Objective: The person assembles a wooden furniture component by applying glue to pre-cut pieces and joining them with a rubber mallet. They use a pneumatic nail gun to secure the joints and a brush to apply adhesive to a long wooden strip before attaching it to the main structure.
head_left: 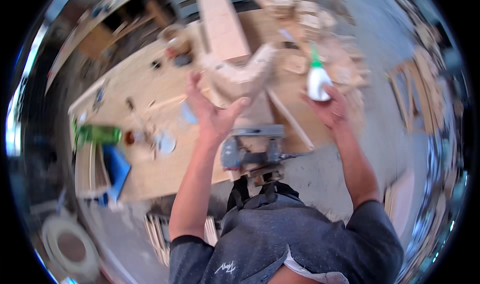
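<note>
My right hand [330,107] is wrapped round the lower part of a white squeeze bottle [318,82] with a green nozzle, which points away from me. My left hand [212,111] is raised with thumb and fingers spread, holding nothing. Just beyond it lies a V-shaped wooden piece [240,79], its two arms pointing away; I cannot tell whether the fingers touch it. Under and behind that piece runs a long pale board [222,26]. A metal vise [255,151] sits at the bench's near edge, below the V-shaped piece. The picture is somewhat blurred.
The wooden workbench [150,169] carries a green bottle [97,134], a narrow wood strip [292,119] and a blue box-like thing [116,169]. Stacked wooden pieces [300,11] crowd the far right. Wooden frames [412,96] lean off to the right of the bench.
</note>
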A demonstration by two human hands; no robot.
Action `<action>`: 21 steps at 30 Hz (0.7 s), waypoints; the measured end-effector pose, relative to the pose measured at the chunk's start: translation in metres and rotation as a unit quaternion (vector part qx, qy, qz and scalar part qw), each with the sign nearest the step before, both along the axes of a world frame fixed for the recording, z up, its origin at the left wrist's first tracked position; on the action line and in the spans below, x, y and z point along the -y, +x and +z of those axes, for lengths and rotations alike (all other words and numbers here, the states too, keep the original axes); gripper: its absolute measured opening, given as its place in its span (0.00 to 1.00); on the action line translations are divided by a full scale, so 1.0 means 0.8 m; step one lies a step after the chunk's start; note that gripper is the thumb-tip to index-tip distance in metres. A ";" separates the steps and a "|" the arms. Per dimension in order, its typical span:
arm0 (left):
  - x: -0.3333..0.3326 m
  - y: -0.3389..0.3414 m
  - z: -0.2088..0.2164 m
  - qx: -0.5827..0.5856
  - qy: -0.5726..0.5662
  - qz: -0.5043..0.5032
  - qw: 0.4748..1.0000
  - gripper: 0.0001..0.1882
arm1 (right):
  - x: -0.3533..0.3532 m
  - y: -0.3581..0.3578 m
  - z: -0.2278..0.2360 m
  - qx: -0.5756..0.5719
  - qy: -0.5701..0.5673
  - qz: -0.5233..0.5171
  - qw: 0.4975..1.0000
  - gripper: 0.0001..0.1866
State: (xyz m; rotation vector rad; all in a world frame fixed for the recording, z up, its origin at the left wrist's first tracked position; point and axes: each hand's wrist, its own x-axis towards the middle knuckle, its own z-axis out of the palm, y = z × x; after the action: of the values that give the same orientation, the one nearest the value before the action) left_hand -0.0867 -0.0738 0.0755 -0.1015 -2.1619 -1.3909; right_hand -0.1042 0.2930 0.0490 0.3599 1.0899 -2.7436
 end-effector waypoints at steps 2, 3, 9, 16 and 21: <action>0.024 0.032 -0.025 0.044 -0.017 0.041 0.998 0.60 | -0.024 -0.028 -0.067 0.058 0.022 -0.038 0.997 0.26; 0.041 0.057 -0.040 0.069 -0.021 0.065 0.995 0.56 | -0.039 -0.041 -0.097 0.047 0.088 -0.032 0.995 0.26; 0.170 0.200 -0.148 0.219 -0.009 0.237 0.947 0.27 | -0.082 -0.119 -0.249 -0.039 0.503 -0.044 0.862 0.28; 0.326 0.235 -0.222 0.381 -0.113 0.386 0.833 0.19 | -0.083 -0.128 -0.317 -0.042 0.636 -0.087 0.766 0.34; 0.387 0.165 -0.262 0.370 -0.151 0.421 0.814 0.24 | -0.087 -0.100 -0.301 -0.056 0.610 -0.044 0.789 0.34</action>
State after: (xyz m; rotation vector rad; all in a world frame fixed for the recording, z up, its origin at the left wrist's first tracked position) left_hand 0.0452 -0.3831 -0.1337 1.3225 -2.4653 -0.5668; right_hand -0.1843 0.3629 -0.1914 0.3640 2.7894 -1.6860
